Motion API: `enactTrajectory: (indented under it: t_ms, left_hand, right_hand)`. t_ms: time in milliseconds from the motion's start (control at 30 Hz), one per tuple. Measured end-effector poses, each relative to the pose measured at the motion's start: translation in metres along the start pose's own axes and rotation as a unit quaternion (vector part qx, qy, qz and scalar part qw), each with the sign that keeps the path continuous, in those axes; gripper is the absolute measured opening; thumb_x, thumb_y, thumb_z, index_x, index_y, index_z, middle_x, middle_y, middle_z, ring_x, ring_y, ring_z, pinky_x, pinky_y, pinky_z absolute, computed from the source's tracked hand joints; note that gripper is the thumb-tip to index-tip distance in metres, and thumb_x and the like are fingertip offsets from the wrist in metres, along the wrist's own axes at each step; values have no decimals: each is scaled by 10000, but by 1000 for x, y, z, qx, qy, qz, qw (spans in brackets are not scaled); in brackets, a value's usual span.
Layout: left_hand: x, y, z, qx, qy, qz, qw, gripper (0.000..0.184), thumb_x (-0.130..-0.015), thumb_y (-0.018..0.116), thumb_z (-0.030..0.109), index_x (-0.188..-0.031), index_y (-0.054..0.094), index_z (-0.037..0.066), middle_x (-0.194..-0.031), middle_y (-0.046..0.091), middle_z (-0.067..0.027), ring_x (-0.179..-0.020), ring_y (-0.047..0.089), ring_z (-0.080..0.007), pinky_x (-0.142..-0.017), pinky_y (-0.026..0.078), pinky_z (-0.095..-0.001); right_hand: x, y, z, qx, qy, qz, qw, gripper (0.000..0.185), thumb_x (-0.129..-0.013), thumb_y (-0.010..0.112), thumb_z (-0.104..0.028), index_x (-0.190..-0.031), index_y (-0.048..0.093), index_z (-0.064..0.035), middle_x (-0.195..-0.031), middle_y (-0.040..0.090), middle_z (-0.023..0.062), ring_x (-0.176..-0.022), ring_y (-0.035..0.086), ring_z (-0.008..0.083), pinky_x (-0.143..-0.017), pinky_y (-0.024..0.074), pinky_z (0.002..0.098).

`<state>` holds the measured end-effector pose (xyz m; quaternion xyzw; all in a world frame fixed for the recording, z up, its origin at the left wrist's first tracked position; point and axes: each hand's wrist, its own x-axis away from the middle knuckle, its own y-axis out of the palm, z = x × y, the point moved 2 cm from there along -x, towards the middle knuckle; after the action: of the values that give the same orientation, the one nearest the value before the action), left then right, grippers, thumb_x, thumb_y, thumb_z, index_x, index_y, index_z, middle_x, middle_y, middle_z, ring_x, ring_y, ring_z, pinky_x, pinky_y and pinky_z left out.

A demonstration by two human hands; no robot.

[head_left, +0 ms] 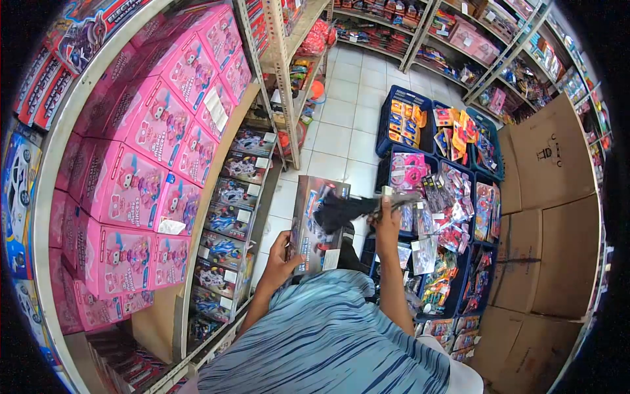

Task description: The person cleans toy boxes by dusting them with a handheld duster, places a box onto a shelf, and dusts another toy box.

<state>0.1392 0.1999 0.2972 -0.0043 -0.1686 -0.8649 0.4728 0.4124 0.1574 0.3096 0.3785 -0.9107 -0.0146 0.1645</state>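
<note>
My left hand (286,256) grips the lower left edge of a boxed toy (306,226) with a dark printed front, held upright before my body. A white label sits at the box's lower right corner. My right hand (387,220) is closed around the handle end of a black feather-like duster (341,209). The duster's dark, blurred head lies across the front of the box and hides part of its picture.
Pink toy boxes (157,125) fill the left shelf, with a lower row of toy boxes (233,190) beside them. Blue crates (401,92) of packaged toys stand on the tiled floor (338,118) at right, next to large cardboard boxes (558,243). Metal shelving (279,85) stands ahead.
</note>
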Motion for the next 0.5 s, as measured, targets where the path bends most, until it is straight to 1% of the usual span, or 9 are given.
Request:
enactTrajectory:
  t_ms: [67,100,133,200,233,267,400,433,500]
  left_hand:
    - [-4,-1,2,-6,-5,-3,1000,533,-787,738,32,-1241,459,1,-1118,535,-64,-1062,519,-140,-942,421,-282]
    - [-6,-1,-1,-5,-11,-5,1000,535,-787,740,37,-1242,460,2,-1119,536,-66,-1065,519,-140,-942,421,-283]
    - [-7,0,-2,-3,-16,-9,1000,538,-787,742,42,-1243,460,3,-1120,537,-67,-1067,519,-139,-942,421,-284]
    - [-12,2,-3,-16,-3,-17,1000,528,-794,737,48,-1244,463,8,-1115,548,-65,-1056,528,-136,-927,430,-280]
    - [-13,2,-5,-20,-3,-19,1000,525,-795,736,49,-1243,464,9,-1111,550,-63,-1050,532,-136,-923,432,-279]
    - [-15,3,-5,-24,-4,-19,1000,522,-797,734,49,-1242,464,10,-1107,553,-62,-1044,535,-135,-919,435,-278]
    - [-23,12,-3,-16,6,-9,1000,507,-806,728,45,-1237,466,6,-1092,555,-58,-1018,544,-127,-899,446,-274]
    - [-26,12,-6,-17,0,-14,1000,507,-812,727,44,-1244,465,0,-1095,556,-59,-1015,548,-124,-899,451,-275]
    - [-30,16,-3,2,-29,-19,999,513,-814,725,43,-1252,464,-6,-1099,557,-60,-1017,551,-125,-907,454,-281]
  right_hand:
    - [-3,-1,2,35,23,-57,997,392,-971,584,-428,-997,566,-38,-829,589,33,-668,571,109,-596,486,275]
    - [1,4,0,101,-11,-79,992,412,-964,595,-430,-1042,573,-26,-841,588,33,-679,581,115,-600,494,274]
    - [14,16,-25,90,4,-119,989,418,-962,601,-423,-1065,580,-19,-859,587,25,-674,567,104,-595,487,261]
    - [8,19,-24,50,14,0,999,388,-966,596,-417,-1041,587,-37,-830,579,5,-663,549,90,-582,478,246]
    - [-19,6,11,-53,-13,-9,998,372,-969,592,-422,-1026,589,-55,-812,567,-12,-657,534,77,-571,469,236]
    - [-22,5,11,-70,-6,32,997,311,-991,559,-397,-963,566,-88,-765,578,-19,-612,540,72,-524,443,228]
    - [-19,13,-4,16,49,-67,996,306,-986,570,-389,-967,566,-83,-771,576,0,-627,545,83,-555,458,245]
    - [-24,9,-8,15,44,-65,997,372,-963,592,-453,-959,562,-83,-761,563,6,-612,538,104,-571,481,256]
    - [-46,-3,-8,-37,22,-1,999,351,-969,589,-436,-946,551,-88,-748,560,4,-598,536,103,-555,468,254]
